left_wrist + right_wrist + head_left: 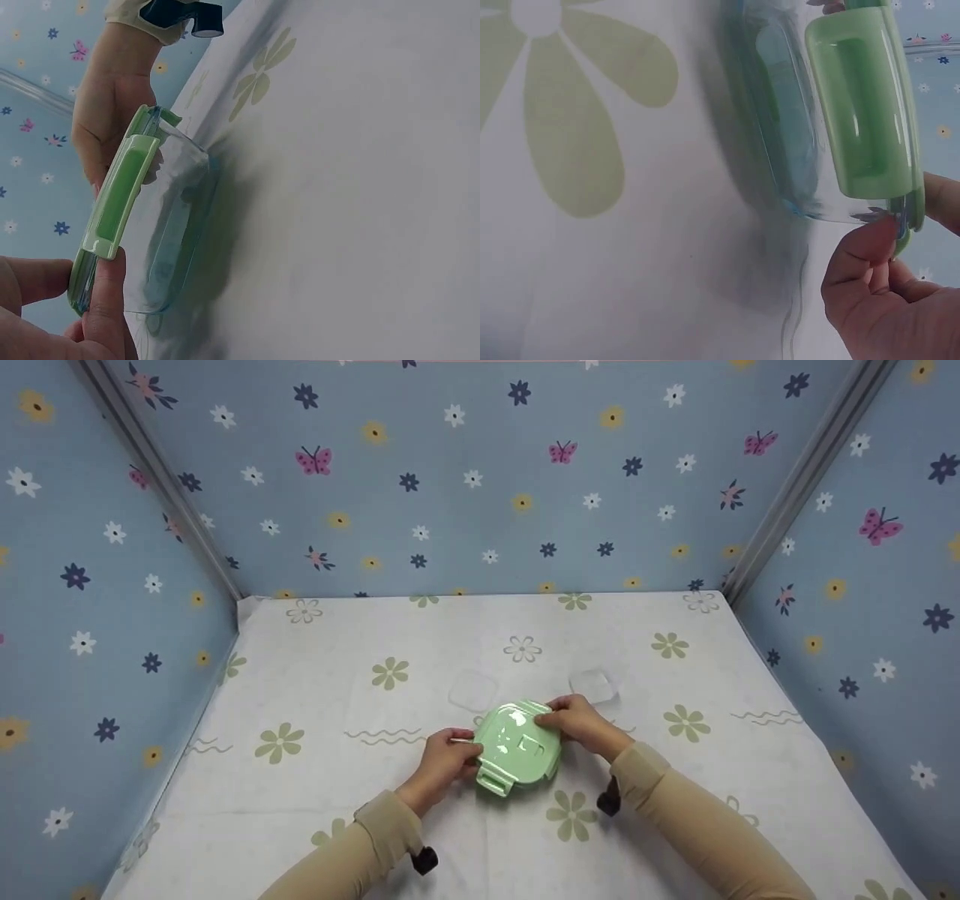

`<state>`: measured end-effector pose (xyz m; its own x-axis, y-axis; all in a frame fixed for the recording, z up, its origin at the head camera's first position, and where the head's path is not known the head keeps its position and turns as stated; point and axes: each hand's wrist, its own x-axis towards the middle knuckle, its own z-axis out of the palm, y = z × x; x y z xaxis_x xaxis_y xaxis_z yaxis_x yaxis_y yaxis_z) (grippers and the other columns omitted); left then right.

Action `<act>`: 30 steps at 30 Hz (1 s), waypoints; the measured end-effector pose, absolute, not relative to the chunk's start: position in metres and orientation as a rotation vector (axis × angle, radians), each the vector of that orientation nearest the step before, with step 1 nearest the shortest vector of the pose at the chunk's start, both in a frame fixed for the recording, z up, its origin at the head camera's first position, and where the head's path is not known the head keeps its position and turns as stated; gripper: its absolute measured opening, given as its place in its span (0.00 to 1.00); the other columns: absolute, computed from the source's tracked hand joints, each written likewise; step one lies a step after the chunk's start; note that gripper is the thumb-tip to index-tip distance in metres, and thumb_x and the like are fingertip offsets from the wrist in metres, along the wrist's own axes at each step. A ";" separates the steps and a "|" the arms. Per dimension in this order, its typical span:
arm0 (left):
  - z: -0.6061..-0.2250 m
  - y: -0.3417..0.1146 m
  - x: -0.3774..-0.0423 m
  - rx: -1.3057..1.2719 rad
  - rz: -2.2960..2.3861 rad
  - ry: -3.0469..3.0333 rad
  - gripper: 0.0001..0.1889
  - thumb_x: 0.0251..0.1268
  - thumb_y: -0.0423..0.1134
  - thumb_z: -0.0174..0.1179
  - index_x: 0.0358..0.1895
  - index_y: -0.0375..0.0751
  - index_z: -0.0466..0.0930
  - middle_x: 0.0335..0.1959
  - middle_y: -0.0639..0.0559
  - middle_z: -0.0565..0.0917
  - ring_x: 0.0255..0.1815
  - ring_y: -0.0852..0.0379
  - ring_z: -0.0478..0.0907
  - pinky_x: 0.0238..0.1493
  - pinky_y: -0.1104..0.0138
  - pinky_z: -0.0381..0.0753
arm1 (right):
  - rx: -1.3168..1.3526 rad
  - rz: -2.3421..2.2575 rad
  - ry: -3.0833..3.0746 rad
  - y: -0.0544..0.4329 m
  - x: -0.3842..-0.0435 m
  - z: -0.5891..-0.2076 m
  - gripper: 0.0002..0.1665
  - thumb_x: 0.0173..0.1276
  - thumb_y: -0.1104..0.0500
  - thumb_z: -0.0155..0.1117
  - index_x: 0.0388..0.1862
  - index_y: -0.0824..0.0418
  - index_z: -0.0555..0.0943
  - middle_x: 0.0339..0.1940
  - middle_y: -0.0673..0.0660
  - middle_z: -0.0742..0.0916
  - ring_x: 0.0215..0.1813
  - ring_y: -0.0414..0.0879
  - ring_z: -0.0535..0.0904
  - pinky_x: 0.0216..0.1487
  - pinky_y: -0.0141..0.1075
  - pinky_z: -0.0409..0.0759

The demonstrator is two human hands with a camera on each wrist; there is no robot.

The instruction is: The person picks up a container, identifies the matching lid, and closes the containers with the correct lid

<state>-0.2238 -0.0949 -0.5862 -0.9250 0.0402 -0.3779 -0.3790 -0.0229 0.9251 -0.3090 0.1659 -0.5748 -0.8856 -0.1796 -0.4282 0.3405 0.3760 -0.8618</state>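
Note:
A round-cornered glass food container [176, 240] with a glossy light-green lid [517, 739] is gripped from both sides. My left hand [446, 765] pinches its left edge, thumb on the lid and fingers beneath the rim. At the upper right edge, my right hand [589, 725] holds it the same way. The lid lies on the glass. One green side latch [862, 112] hangs down along the glass in the right wrist view; another latch [121, 199] shows beside my left fingers. The container's bottom is close over the tablecloth, its shadow beside it.
Two small transparent square pieces lie beyond the container, one on the left [472, 691] and one on the right [592, 687]. A white flowered cloth [420, 637] covers the table. Blue patterned walls [480, 450] with grey corner posts [161, 472] enclose three sides.

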 end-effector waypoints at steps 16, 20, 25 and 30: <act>-0.576 -0.100 -0.245 -0.368 2.050 2.035 0.16 0.73 0.33 0.68 0.57 0.27 0.81 0.46 0.42 0.85 0.44 0.54 0.85 0.42 0.68 0.89 | 0.190 -1.633 2.088 0.173 -0.298 -0.565 0.18 0.74 0.59 0.73 0.54 0.67 0.78 0.38 0.54 0.83 0.33 0.41 0.80 0.33 0.32 0.85; -0.572 -0.101 -0.251 -0.359 2.015 2.084 0.14 0.72 0.33 0.69 0.54 0.28 0.83 0.45 0.42 0.87 0.43 0.54 0.87 0.43 0.68 0.90 | 0.210 -1.664 2.060 0.175 -0.295 -0.564 0.17 0.74 0.60 0.73 0.53 0.66 0.77 0.36 0.53 0.81 0.32 0.40 0.79 0.32 0.32 0.84; -0.568 -0.101 -0.261 -0.347 1.987 2.111 0.12 0.71 0.33 0.69 0.52 0.29 0.85 0.44 0.43 0.89 0.42 0.54 0.88 0.43 0.68 0.90 | 0.216 -1.707 2.028 0.177 -0.291 -0.564 0.17 0.75 0.60 0.71 0.53 0.66 0.75 0.35 0.53 0.82 0.31 0.41 0.81 0.32 0.32 0.85; -0.563 -0.102 -0.270 -0.315 1.971 2.143 0.10 0.70 0.32 0.71 0.50 0.31 0.87 0.41 0.45 0.89 0.40 0.56 0.87 0.40 0.68 0.89 | 0.231 -1.734 1.993 0.180 -0.286 -0.565 0.17 0.74 0.61 0.72 0.51 0.65 0.73 0.34 0.54 0.84 0.31 0.41 0.82 0.32 0.32 0.86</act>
<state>-0.2703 -0.1018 -0.5635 -0.9545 -0.0135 -0.2978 -0.2979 0.0812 0.9511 -0.2865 0.1795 -0.5649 -0.8683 -0.1842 -0.4605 0.4307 0.1806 -0.8843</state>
